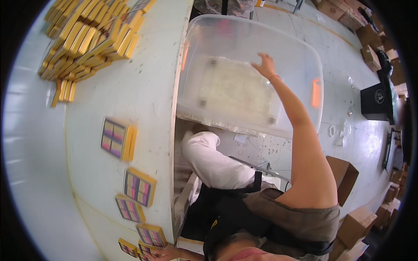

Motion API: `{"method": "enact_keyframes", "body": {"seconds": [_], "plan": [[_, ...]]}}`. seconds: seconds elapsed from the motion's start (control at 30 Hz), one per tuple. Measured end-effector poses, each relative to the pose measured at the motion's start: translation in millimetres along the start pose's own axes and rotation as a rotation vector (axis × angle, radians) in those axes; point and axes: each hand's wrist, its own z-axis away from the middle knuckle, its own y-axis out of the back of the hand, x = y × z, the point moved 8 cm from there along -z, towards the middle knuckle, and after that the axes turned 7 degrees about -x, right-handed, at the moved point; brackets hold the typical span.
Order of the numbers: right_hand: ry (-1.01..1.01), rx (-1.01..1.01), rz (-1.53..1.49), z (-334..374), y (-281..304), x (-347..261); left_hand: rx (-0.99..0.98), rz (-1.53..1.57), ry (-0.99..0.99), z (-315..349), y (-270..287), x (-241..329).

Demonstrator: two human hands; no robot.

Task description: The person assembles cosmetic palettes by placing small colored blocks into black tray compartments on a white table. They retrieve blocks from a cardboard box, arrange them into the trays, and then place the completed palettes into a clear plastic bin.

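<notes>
At the lower left edge, my left hand (pixel 164 252) has its fingers around the near end of a small flat box (pixel 148 248) with yellow sides and a purple-and-pink patterned top. The hand is partly cut off by the picture's rim. My right arm stretches forward, and my right hand (pixel 265 66) hovers over a large translucent plastic bin (pixel 305 52) with orange handles. Its fingers are spread and hold nothing. Similar patterned boxes (pixel 139 187) lie in a loose row along the white table (pixel 152 108), leading toward my left hand.
Many yellow-edged boxes (pixel 87 39) are stacked at the table's far left. The bin stands against the table's right edge, above my legs (pixel 217 161). Cardboard boxes (pixel 357 224) and a black bin (pixel 376 101) stand on the floor to the right, with plastic scraps (pixel 344 132) nearby.
</notes>
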Motion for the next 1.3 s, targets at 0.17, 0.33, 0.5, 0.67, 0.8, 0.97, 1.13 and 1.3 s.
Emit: {"method": "enact_keyframes", "body": {"seconds": [0.17,0.33,0.5,0.67,0.8,0.97,1.13,1.3], "plan": [[-0.266,-0.514,0.469,53,-52,124,0.014,-0.547,-0.418,-25,-4,94],[-0.169,-0.549,0.407,21,-85,161,0.014,-0.550,-0.498,-19,-17,70],[-0.097,-0.449,0.379,14,-100,207,-0.093,-0.477,-0.557,-7,-32,7],[0.006,-0.718,0.252,32,-145,232,-0.153,0.046,0.070,-8,-18,-33],[0.014,-0.480,0.344,54,-144,236,0.059,0.003,0.381,17,5,-50],[-0.132,-0.546,0.499,60,-158,202,0.192,0.306,0.497,21,8,-29],[0.336,-0.631,0.501,95,-188,146,0.176,0.339,0.535,22,4,-29],[0.132,-0.637,0.405,88,-162,83,0.166,0.331,0.528,19,10,-28]]}}
